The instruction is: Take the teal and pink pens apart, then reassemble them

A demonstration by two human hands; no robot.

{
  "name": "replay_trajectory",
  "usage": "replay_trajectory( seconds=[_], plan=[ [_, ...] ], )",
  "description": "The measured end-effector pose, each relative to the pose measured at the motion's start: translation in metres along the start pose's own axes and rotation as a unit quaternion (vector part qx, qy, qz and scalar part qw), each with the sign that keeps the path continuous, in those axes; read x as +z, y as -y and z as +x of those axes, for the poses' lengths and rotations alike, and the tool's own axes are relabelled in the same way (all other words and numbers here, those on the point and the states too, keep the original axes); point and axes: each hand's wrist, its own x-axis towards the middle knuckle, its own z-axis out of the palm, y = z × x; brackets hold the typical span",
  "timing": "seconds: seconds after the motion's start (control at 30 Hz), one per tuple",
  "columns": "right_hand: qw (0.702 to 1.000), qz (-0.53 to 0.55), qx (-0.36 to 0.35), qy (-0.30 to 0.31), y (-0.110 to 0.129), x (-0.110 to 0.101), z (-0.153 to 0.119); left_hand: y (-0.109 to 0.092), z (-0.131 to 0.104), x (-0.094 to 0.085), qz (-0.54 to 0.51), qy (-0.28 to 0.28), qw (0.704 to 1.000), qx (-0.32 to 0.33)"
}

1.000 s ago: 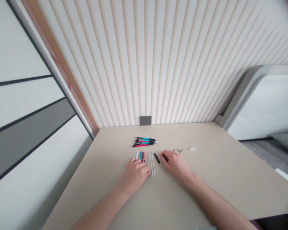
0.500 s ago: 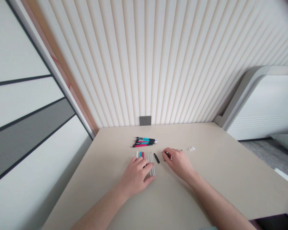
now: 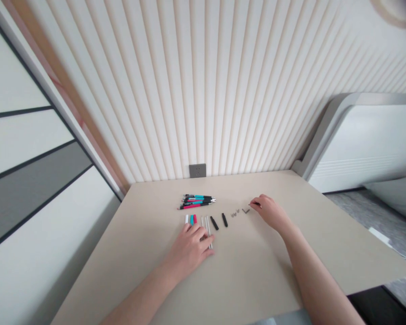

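Note:
My left hand point(image 3: 191, 246) lies open over a row of pen parts, its fingertips on or just in front of a white barrel point(image 3: 186, 219), a turquoise one point(image 3: 191, 219) and a red one point(image 3: 195, 219). Thin white tubes point(image 3: 206, 222) run partly beneath its fingers and thumb. Beside them lie two short black grip pieces point(image 3: 214, 223) point(image 3: 224, 220). Farther right, my right hand point(image 3: 269, 213) is closed in a pinch; what sits at its fingertips is too small to name. Near it are small metal cone tips point(image 3: 235, 213) and small dark clip-like pieces point(image 3: 245, 211).
Several assembled mechanical pencils point(image 3: 196, 201) in black, red and turquoise lie in a pile toward the back of the beige table point(image 3: 250, 271). Behind it stands a ribbed wall with a dark socket point(image 3: 197, 170). A bed point(image 3: 358, 149) stands at the right.
My right hand has moved right, away from the black grips, uncovering the second grip and the small metal pieces. The white bits once seen to its right are now hidden. My left hand stays put.

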Motion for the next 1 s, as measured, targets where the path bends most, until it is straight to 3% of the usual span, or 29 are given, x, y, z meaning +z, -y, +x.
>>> replay_trajectory(
  seconds=[0.4,0.7,0.83,1.0],
  plan=[
    [1.000,-0.004,0.019,0.002,0.025,0.008,-0.003,0.005,0.003,0.010,0.037,-0.035,0.998,0.028],
    [1.000,-0.005,0.023,0.003,0.026,0.003,-0.005,0.005,0.002,0.005,0.032,-0.024,0.999,0.028],
    [0.998,-0.003,0.060,-0.027,0.019,-0.002,-0.004,0.007,0.000,0.000,0.015,-0.024,1.000,0.010],
    [0.996,-0.009,0.090,0.000,0.017,-0.004,-0.007,0.014,-0.006,-0.005,-0.002,-0.017,1.000,-0.006]
  ],
)
